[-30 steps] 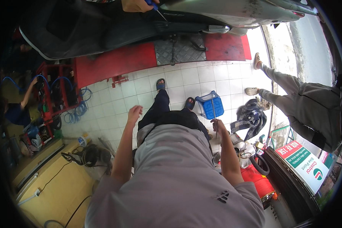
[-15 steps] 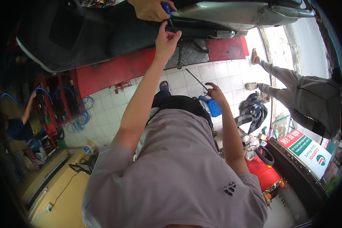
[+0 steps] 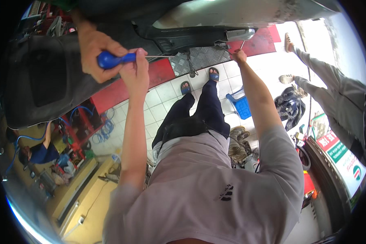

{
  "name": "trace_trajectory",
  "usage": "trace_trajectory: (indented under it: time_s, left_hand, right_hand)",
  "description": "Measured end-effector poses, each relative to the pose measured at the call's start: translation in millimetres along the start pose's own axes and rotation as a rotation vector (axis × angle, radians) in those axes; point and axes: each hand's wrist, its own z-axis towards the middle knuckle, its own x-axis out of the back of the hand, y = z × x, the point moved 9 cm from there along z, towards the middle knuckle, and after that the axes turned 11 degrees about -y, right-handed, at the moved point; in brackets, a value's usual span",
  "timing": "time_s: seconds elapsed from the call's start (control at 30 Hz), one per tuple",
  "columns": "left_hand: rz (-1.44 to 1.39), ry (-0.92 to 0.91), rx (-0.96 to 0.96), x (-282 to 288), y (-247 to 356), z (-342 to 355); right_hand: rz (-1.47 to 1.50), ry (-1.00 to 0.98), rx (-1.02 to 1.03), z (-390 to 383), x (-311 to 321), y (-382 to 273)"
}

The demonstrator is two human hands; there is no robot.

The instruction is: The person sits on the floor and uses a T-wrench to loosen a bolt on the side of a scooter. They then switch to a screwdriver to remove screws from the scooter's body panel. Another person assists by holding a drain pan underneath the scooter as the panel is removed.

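My left hand [image 3: 135, 74] closes on the blue screwdriver [image 3: 110, 60], whose handle another person's hand [image 3: 95, 42] also grips from above. Its thin shaft extends rightward along the dark lower body [image 3: 163, 44] of a motor scooter. My right hand [image 3: 240, 56] is closed on a thin metal tool [image 3: 242, 44], held up at the silver footpeg [image 3: 240, 34] on the scooter's side. The tool's far end is too small to make out.
Below are a red lift platform [image 3: 130, 85], a blue stool [image 3: 242, 106] and bundled cloth [image 3: 288, 105]. A standing person [image 3: 333, 89] is at right, a sign [image 3: 337, 154] below them. Another person [image 3: 44, 150] is at left among red racks and blue hoses [image 3: 103, 130].
Both my hands have risen to the scooter, the left onto the screwdriver, the right with its tool to the footpeg. The other person's hand and screwdriver have shifted down-left in view.
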Motion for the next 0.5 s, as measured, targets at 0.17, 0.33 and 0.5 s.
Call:
trace_trajectory:
  time_s: [0.17, 0.33, 0.5]
  left_hand:
    - [0.071, 0.019, 0.132, -4, -7, -21]
    - [0.107, -0.021, 0.091, -35, -9, 0]
    - [0.263, 0.046, 0.231, -31, -21, -50]
  right_hand:
    - [-0.185, -0.150, 0.097, 59, -72, -32]
    - [-0.051, 0.135, 0.440, 101, -72, -27]
    - [-0.217, -0.136, 0.523, 48, -86, -29]
